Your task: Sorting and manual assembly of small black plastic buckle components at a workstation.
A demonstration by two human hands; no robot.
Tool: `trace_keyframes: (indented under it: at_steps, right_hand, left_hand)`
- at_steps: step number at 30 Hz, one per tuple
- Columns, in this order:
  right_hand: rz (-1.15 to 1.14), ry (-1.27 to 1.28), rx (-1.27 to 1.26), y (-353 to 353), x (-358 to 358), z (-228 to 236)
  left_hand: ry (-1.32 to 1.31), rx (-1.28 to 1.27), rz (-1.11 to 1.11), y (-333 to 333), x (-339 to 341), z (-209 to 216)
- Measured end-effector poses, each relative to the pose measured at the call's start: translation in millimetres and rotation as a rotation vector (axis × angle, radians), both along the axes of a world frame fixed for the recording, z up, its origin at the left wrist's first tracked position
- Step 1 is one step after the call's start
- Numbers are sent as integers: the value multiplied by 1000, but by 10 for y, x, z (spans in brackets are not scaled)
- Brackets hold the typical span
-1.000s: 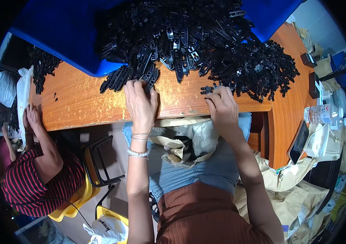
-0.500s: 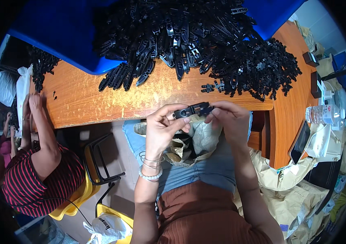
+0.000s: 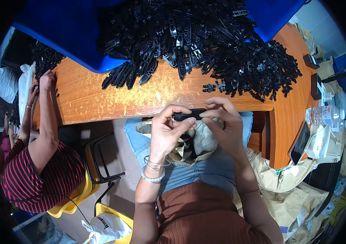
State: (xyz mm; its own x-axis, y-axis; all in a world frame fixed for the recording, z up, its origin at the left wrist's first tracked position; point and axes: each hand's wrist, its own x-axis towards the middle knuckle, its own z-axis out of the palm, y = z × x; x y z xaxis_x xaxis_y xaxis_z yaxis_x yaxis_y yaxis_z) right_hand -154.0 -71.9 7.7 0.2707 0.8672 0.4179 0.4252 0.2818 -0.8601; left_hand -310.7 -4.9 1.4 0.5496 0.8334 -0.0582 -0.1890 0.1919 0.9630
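Black parts (image 3: 177, 36) are lying at twelve o'clock; our left fingers (image 3: 176, 108) are pinching a nine-to-three black piece (image 3: 193, 114); right fingers (image 3: 219, 101), we cannot tell.

Left hand (image 3: 167, 128) pinching black part (image 3: 188, 115), right hand (image 3: 226, 123) at its end, heaped pieces (image 3: 185, 38)

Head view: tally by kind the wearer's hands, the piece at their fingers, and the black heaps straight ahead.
Left hand, right hand: 2
Elongated black piece: 1
Heap of long black parts: 1
Heap of small black parts: 1
Total: 5
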Motion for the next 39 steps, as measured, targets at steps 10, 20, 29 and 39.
trace_keyframes:
  at_steps: [10,20,29,39]
  right_hand:
    - [49,264,-290,-115,42,-178]
    - [-198,-408,-109,100,164,-279]
    - [-178,-694,48,437,296,-337]
    - [197,972,-108,257,138,-199]
  left_hand:
    - [92,37,-59,39,17,30]
    - [994,1171,545,1045,-40,-215]
    - [810,906,444,683,-45,-294]
    - [-42,-25,211,326,-40,-194]
